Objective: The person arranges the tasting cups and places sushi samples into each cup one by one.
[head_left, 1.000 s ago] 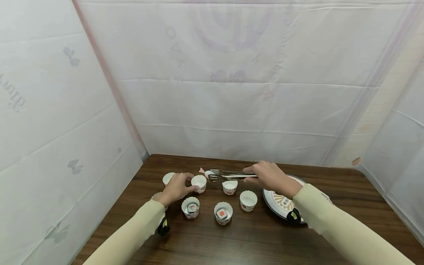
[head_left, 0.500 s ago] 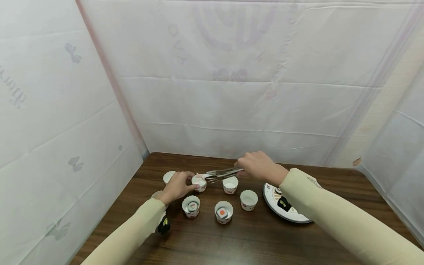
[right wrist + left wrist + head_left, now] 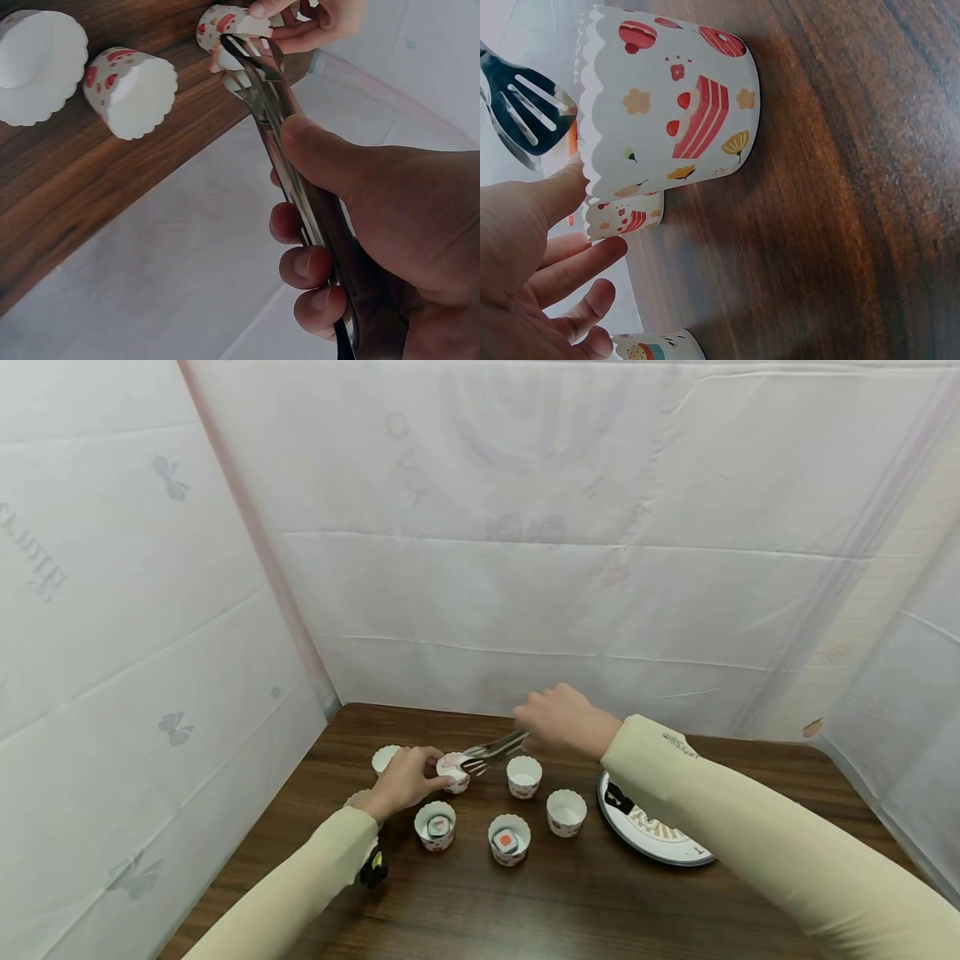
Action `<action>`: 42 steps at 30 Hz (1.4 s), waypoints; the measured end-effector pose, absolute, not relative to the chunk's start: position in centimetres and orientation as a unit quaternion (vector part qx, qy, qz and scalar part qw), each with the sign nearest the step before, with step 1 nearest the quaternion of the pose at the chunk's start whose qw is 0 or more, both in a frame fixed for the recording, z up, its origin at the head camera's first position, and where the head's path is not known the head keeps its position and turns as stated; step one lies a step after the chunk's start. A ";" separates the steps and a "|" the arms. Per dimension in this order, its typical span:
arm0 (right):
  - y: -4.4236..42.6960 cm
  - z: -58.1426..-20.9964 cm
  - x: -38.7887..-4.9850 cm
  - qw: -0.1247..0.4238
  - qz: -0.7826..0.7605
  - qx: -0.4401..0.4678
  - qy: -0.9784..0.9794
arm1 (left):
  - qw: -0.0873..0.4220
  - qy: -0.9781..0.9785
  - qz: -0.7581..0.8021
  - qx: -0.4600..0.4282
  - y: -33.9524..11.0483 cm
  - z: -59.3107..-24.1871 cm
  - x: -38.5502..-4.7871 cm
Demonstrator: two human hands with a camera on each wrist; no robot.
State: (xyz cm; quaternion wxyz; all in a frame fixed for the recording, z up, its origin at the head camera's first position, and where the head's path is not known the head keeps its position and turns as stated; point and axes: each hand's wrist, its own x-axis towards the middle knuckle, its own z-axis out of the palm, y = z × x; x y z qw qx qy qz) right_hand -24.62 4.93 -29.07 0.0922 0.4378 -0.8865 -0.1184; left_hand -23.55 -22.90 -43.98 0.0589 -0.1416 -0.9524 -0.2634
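My left hand (image 3: 405,783) holds a small white paper baking cup (image 3: 456,787) by its sides, thumb in front. In the left wrist view this cup (image 3: 626,215) shows partly hidden behind a nearer, larger-looking cup (image 3: 682,105). My right hand (image 3: 562,720) grips metal serving tongs (image 3: 304,199) with a slotted head. At their tips is a white and pink piece (image 3: 452,761), which looks like toy shrimp sushi, at the mouth of the held cup; whether it touches the bottom cannot be seen. Two nearer cups each hold a sushi roll (image 3: 438,826) and a second roll (image 3: 506,841).
Cups stand close on the right (image 3: 524,777), nearer right (image 3: 566,814) and far left (image 3: 385,758); another is mostly behind my left wrist (image 3: 358,797). A printed plate (image 3: 660,843) lies under my right forearm. White cloth walls (image 3: 480,593) enclose the wooden table (image 3: 570,902).
My right hand has moved left and forward, and the tongs now angle down. The pink-tailed piece has gone from beside the cup into its mouth. The left hand has stayed on the cup.
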 end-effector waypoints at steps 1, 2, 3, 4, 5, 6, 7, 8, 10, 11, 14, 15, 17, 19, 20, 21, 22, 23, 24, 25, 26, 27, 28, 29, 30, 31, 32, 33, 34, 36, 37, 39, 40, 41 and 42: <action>4.7 -28.9 -24.6 0.091 -0.124 0.436 -0.887 | 0.060 -0.952 -0.263 -0.143 -22.9 -44.0 -23.5; 4.5 -28.7 -24.6 0.092 -0.129 0.436 -0.886 | 0.061 -0.952 -0.263 -0.143 -22.9 -44.0 -23.6; 4.3 -28.5 -24.5 0.092 -0.134 0.435 -0.886 | 0.062 -0.952 -0.262 -0.144 -22.9 -44.1 -23.5; 4.1 -28.4 -24.5 0.092 -0.137 0.434 -0.886 | 0.062 -0.952 -0.263 -0.145 -22.9 -44.0 -23.5; 3.9 -28.2 -24.5 0.090 -0.141 0.431 -0.887 | 0.063 -0.952 -0.262 -0.145 -22.8 -44.0 -23.6; 3.7 -28.0 -24.5 0.088 -0.146 0.430 -0.887 | 0.062 -0.952 -0.263 -0.146 -22.8 -44.0 -23.6; 3.5 -27.8 -24.4 0.086 -0.153 0.427 -0.887 | 0.062 -0.951 -0.264 -0.146 -22.8 -44.0 -23.6; 3.2 -27.7 -24.4 0.084 -0.160 0.425 -0.887 | 0.061 -0.951 -0.265 -0.147 -22.8 -44.0 -23.6; 2.8 -27.4 -24.3 0.078 -0.173 0.419 -0.888 | 0.060 -0.950 -0.267 -0.148 -22.7 -44.0 -23.6; 2.6 -27.2 -24.3 0.074 -0.180 0.417 -0.888 | 0.060 -0.950 -0.268 -0.148 -22.7 -44.0 -23.6; 2.0 -26.9 -24.1 0.067 -0.197 0.413 -0.887 | 0.062 -0.949 -0.269 -0.150 -22.6 -43.9 -23.5; 1.9 -26.8 -24.1 0.068 -0.202 0.413 -0.885 | 0.063 -0.949 -0.269 -0.151 -22.6 -43.9 -23.5; 1.6 -26.6 -23.9 0.065 -0.208 0.412 -0.885 | 0.065 -0.949 -0.268 -0.153 -22.6 -43.8 -23.4; 1.3 -26.4 -23.7 0.060 -0.210 0.411 -0.885 | 0.067 -0.949 -0.267 -0.155 -22.6 -43.7 -23.4; 1.2 -26.3 -23.7 0.057 -0.211 0.409 -0.886 | 0.067 -0.949 -0.267 -0.155 -22.6 -43.7 -23.3; 1.1 -26.2 -23.6 0.054 -0.212 0.409 -0.886 | 0.066 -0.949 -0.267 -0.155 -22.6 -43.7 -23.3; 0.9 -26.1 -23.5 0.051 -0.214 0.408 -0.886 | 0.066 -0.949 -0.267 -0.156 -22.6 -43.6 -23.3; 0.8 -26.0 -23.4 0.047 -0.216 0.405 -0.887 | 0.065 -0.949 -0.267 -0.154 -22.6 -43.6 -23.2; 0.7 -25.9 -23.4 0.045 -0.219 0.404 -0.887 | 0.064 -0.949 -0.267 -0.153 -22.6 -43.6 -23.2; 0.6 -25.8 -23.4 0.044 -0.221 0.404 -0.887 | 0.063 -0.950 -0.266 -0.152 -22.6 -43.5 -23.2; 0.5 -25.7 -23.3 0.042 -0.223 0.402 -0.887 | 0.061 -0.950 -0.266 -0.150 -22.6 -43.5 -23.1; 0.3 -25.7 -23.3 0.040 -0.225 0.400 -0.887 | 0.062 -0.951 -0.264 -0.150 -22.6 -43.5 -23.1; 0.2 -25.6 -23.3 0.036 -0.228 0.397 -0.888 | 0.064 -0.951 -0.263 -0.150 -22.6 -43.5 -23.0; 0.1 -25.6 -23.3 0.032 -0.230 0.393 -0.890 | 0.063 -0.952 -0.262 -0.149 -22.6 -43.5 -23.0; 0.0 -25.5 -23.4 0.027 -0.233 0.391 -0.890 | 0.062 -0.952 -0.260 -0.149 -22.6 -43.5 -22.9; -0.2 -25.5 -23.4 0.022 -0.236 0.387 -0.891 | 0.061 -0.952 -0.260 -0.149 -22.6 -43.4 -22.9; -0.3 -25.5 -23.4 0.015 -0.239 0.383 -0.892 | 0.060 -0.952 -0.260 -0.148 -22.6 -43.5 -22.9; -0.4 -25.5 -23.4 0.011 -0.242 0.380 -0.893 | 0.061 -0.952 -0.259 -0.149 -22.6 -43.5 -22.9; -0.5 -25.5 -23.5 0.010 -0.245 0.378 -0.893 | 0.059 -0.953 -0.259 -0.149 -22.6 -43.5 -22.9; -0.6 -25.5 -23.5 0.010 -0.250 0.378 -0.891 | 0.058 -0.953 -0.259 -0.148 -22.6 -43.5 -22.9; -0.7 -25.6 -23.5 0.012 -0.251 0.379 -0.890 | 0.059 -0.952 -0.260 -0.148 -22.6 -43.5 -22.9; -0.8 -25.6 -23.5 0.017 -0.253 0.382 -0.889 | 0.060 -0.952 -0.261 -0.148 -22.6 -43.5 -22.9; -0.9 -25.6 -23.5 0.018 -0.253 0.383 -0.888 | 0.062 -0.952 -0.261 -0.148 -22.6 -43.5 -22.9; -0.9 -25.7 -23.5 0.019 -0.254 0.384 -0.887 | 0.061 -0.952 -0.263 -0.148 -22.5 -43.5 -22.9; -0.9 -25.7 -23.5 0.019 -0.254 0.385 -0.887 | 0.060 -0.951 -0.264 -0.147 -22.5 -43.5 -22.9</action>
